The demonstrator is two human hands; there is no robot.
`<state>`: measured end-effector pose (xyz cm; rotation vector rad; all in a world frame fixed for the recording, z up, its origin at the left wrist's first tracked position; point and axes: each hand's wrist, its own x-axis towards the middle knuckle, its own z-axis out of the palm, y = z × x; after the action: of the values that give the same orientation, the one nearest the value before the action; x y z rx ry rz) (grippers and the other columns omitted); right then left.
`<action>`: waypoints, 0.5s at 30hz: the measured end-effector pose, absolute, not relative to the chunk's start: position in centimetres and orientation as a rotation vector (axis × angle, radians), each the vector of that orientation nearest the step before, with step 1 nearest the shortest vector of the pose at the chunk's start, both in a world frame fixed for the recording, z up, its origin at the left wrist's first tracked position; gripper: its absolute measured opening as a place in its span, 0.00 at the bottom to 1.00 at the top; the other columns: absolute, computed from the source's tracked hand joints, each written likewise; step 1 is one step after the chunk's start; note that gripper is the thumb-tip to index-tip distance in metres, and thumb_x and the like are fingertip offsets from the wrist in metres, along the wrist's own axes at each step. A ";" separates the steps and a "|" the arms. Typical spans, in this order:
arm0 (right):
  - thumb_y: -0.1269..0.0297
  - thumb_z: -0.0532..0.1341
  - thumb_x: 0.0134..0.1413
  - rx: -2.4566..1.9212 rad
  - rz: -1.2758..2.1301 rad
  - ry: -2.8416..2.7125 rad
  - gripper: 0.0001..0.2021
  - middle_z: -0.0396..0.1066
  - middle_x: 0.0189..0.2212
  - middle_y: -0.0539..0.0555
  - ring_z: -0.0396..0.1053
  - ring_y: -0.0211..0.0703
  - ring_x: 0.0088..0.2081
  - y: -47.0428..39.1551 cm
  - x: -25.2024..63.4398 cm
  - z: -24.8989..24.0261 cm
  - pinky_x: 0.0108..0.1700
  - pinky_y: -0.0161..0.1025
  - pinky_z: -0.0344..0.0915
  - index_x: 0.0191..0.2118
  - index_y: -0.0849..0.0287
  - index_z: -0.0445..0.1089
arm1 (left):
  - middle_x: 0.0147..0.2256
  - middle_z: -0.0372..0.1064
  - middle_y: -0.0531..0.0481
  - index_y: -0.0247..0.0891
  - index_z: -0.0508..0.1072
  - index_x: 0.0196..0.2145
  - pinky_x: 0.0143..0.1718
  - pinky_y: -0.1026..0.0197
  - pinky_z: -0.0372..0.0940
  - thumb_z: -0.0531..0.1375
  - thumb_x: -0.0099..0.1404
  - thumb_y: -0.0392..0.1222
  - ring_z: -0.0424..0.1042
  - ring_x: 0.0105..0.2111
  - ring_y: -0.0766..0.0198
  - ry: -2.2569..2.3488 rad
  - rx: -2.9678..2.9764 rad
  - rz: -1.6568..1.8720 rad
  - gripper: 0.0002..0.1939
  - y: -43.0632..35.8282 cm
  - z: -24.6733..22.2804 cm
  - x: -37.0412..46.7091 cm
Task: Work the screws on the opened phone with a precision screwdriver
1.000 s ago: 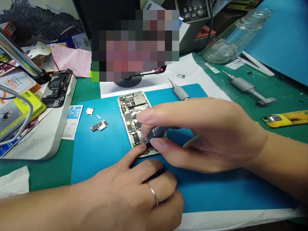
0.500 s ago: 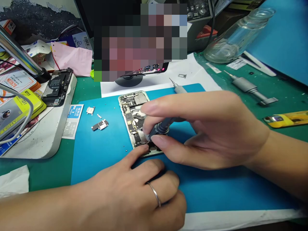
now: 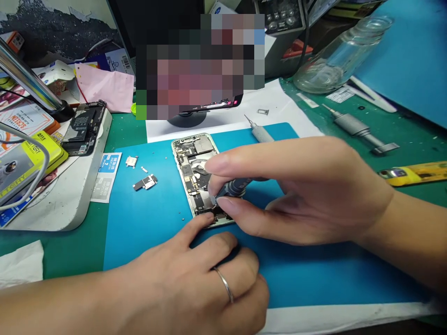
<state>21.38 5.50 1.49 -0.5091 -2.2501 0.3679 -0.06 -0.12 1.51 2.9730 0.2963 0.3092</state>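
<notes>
An opened smartphone with bare circuit boards and metal parts lies on the blue mat. My left hand, wearing a ring, presses its index fingertip on the phone's near end; its other fingers curl in and the thumb is hidden. Over the phone's lower half, my right hand pinches a dark, ribbed screwdriver between thumb and fingers. The screwdriver's working tip is mostly hidden by the fingers. Left of the phone sit a metal bracket, a black-and-silver plate and tiny screws.
A grey screwdriver lies beyond the phone, another farther right, near a yellow cutter. A glass jar stands back right. On the left, a white stand carries boxes and another phone.
The screwdriver has turned slightly between my right fingers. My left hand keeps its fingertip on the phone. The whole view has shifted a little.
</notes>
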 end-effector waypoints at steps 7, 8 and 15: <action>0.73 0.59 0.67 -0.483 0.369 -2.295 0.17 0.78 0.58 0.49 0.81 0.34 0.37 5.7 21.5 1.5 0.44 0.32 0.80 0.58 0.53 0.70 | 0.53 0.75 0.45 0.36 0.77 0.56 0.61 0.37 0.66 0.52 0.79 0.47 0.71 0.53 0.44 0.298 2.967 0.280 0.20 0.0 1.6 -0.1; 0.73 0.59 0.66 -0.468 0.389 -2.300 0.19 0.77 0.60 0.49 0.81 0.34 0.38 5.7 21.6 1.4 0.45 0.32 0.80 0.59 0.53 0.69 | 0.53 0.75 0.45 0.35 0.77 0.56 0.61 0.37 0.66 0.52 0.79 0.47 0.71 0.53 0.44 0.297 2.966 0.294 0.20 0.0 1.6 -0.1; 0.74 0.59 0.63 -0.559 0.458 -2.262 0.23 0.77 0.58 0.46 0.82 0.37 0.39 5.5 21.7 1.1 0.42 0.35 0.81 0.61 0.48 0.66 | 0.54 0.74 0.42 0.35 0.77 0.56 0.62 0.38 0.65 0.57 0.77 0.51 0.71 0.54 0.44 0.287 2.967 0.280 0.21 -0.1 1.4 -0.1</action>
<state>21.68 5.54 1.13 -0.5591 -2.2619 0.4576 -0.06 -0.11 1.35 2.9671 0.2873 0.2801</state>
